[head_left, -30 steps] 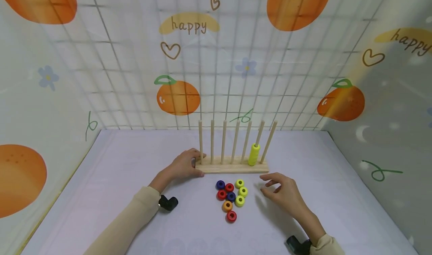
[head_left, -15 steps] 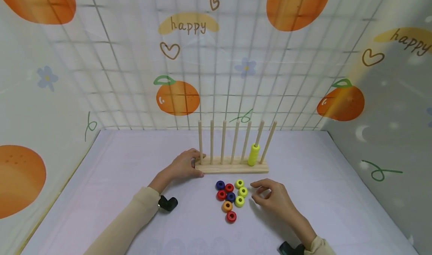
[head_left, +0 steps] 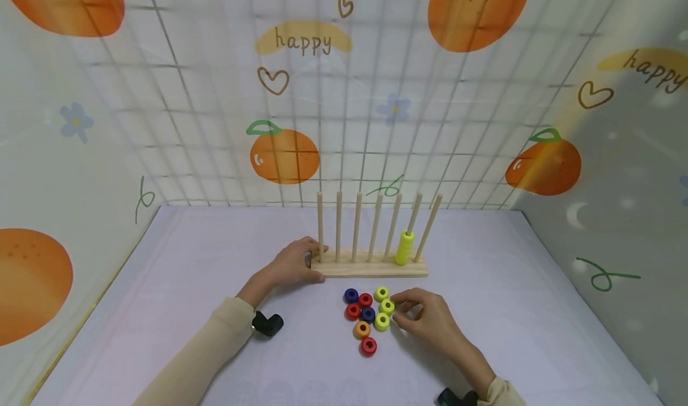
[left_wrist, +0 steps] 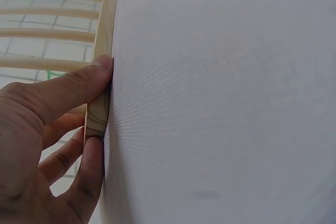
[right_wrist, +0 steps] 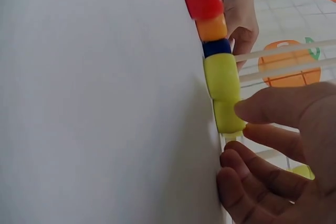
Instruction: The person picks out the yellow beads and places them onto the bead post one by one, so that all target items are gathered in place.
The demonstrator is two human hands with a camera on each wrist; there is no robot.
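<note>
white tabletop [head_left: 301,364], orange-print curtain [head_left: 215,125] up behind it, left hand [head_left: 292,264] clamped on a wooden peg rack's [head_left: 371,268] end, right hand [head_left: 430,319] low, thumb and index kinda apart, loose yellow beads [head_left: 386,310] right by those tips, red, blue and orange beads [head_left: 368,317] just beyond

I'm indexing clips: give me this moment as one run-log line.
left hand: grips rack, left end | right hand: at loose yellow beads, pinch unclear | yellow stack: on second-from-right peg
</note>
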